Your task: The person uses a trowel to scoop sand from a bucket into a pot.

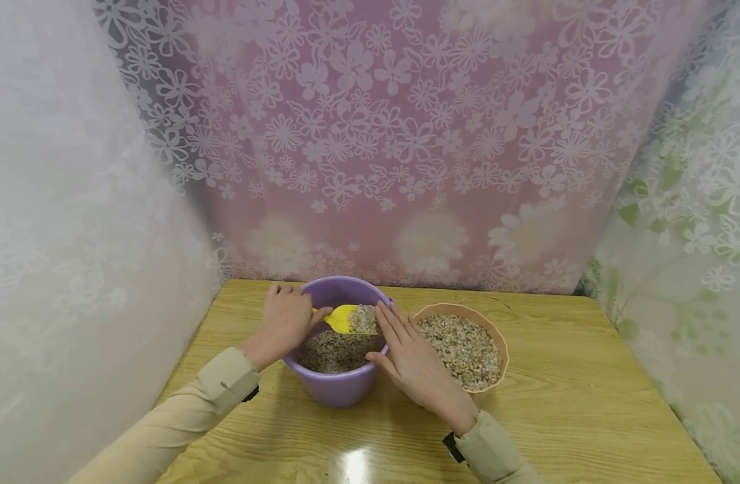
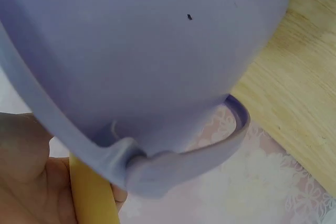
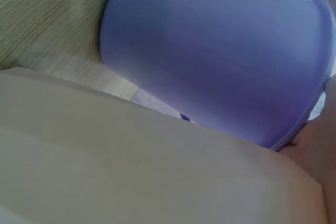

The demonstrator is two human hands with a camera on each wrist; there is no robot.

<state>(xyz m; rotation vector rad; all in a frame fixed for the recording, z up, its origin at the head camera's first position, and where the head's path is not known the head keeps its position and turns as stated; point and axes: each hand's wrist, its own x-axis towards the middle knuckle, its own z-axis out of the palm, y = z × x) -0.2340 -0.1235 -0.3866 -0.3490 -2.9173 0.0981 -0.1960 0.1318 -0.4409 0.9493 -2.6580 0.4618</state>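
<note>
My left hand grips the handle of a yellow toy shovel above a purple bucket. Pale gravel lies on the shovel's blade. The straight fingers of my right hand reach over the bucket's right rim, fingertips right at the blade's tip. Darker gravel covers the inside of the bucket low down. In the left wrist view, the yellow handle lies in the palm beside the bucket's rim. A peach scalloped bowl full of mixed gravel stands right of the bucket, partly behind my right hand.
Everything stands on a wooden table. A pink flowered curtain hangs behind its back edge, and pale sheets hang on both sides. The bucket's carrying handle hangs at its side in the left wrist view.
</note>
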